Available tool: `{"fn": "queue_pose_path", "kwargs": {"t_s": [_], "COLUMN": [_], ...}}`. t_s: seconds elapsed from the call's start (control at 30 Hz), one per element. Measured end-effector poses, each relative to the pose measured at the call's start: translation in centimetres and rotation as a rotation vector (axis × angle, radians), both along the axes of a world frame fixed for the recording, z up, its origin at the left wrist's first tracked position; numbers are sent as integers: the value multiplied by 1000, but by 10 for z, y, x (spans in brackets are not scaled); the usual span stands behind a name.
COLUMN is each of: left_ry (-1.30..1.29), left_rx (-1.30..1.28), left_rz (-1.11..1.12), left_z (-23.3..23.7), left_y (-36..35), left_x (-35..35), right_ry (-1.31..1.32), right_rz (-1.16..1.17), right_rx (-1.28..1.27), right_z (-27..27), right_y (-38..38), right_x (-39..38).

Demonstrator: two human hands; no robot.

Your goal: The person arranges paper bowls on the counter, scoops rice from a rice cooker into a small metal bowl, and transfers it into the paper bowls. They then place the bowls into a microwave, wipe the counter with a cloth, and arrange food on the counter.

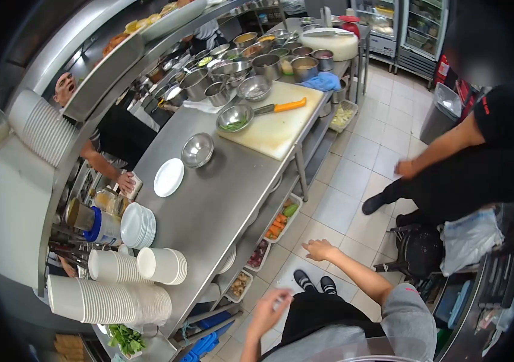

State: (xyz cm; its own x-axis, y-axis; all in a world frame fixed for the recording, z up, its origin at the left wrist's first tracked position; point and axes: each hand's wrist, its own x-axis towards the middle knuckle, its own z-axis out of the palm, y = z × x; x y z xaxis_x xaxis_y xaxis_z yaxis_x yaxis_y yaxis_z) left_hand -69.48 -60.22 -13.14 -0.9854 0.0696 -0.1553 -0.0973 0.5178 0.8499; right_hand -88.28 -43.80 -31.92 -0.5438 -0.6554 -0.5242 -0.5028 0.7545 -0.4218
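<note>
My left hand point(269, 312) is raised at the lower middle of the head view, near the front edge of the steel table point(208, 208). Its fingers are a little blurred but apart, with nothing in them. Over the floor tiles, my right hand point(319, 249) hangs in front of me, fingers loosely stretched and holding nothing. Neither hand touches anything. Closest to them, on a shelf under the table, are a bin of carrots and green vegetables point(283, 218), a bin of red onions point(258, 254) and a bin of pale roots or mushrooms point(240, 285).
Stacked paper bowls point(109, 300), white plates point(138, 225), steel bowls point(198, 150) and a cutting board point(281, 114) with an orange-handled knife point(290, 105) occupy the table. A co-worker in black point(474, 157) stands right; another person's hand point(126, 182) rests across the table. A black stool point(419, 244) stands right.
</note>
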Motion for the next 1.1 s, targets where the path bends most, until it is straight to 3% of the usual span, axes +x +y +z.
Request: {"fn": "queue_pose_path", "kwargs": {"t_s": [0.1, 0.2, 0.27, 0.3, 0.33, 0.37, 0.43, 0.57, 0.93, 1.1], "left_ry": [289, 391, 353, 329, 228, 233, 239, 241, 198, 327], "left_rx": [-357, -568, -640, -678, -835, -828, -791, -734, -687, -679], "left_rz": [286, 587, 720, 779, 808, 799, 811, 836, 888, 923], "left_z": [-29, -69, -108, -121, -126, -123, -120, -117, -109, -111], "left_y": [-60, -118, -144, -151, -151, -153, -150, -152, -150, -148], "left_x": [-65, -128, -156, -167, -174, -176, -177, -178, -184, -179], "right_ry": [-69, -59, -95, 83, 431, 535, 514, 485, 446, 418], "right_rz": [61, 34, -36, -276, -26, -35, -162, -191, -132, -112], "right_rx": [-113, -327, -261, -544, -769, -706, -332, 52, 149, 71], "right_z": [-17, -83, -102, -185, -187, -189, -199, -219, -221, -208], "right_y": [-50, -97, -131, -139, -140, -142, -141, -119, -87, -108], "right_x": [-49, -113, -175, -207, -241, -275, -333, -372, -400, -387]}}
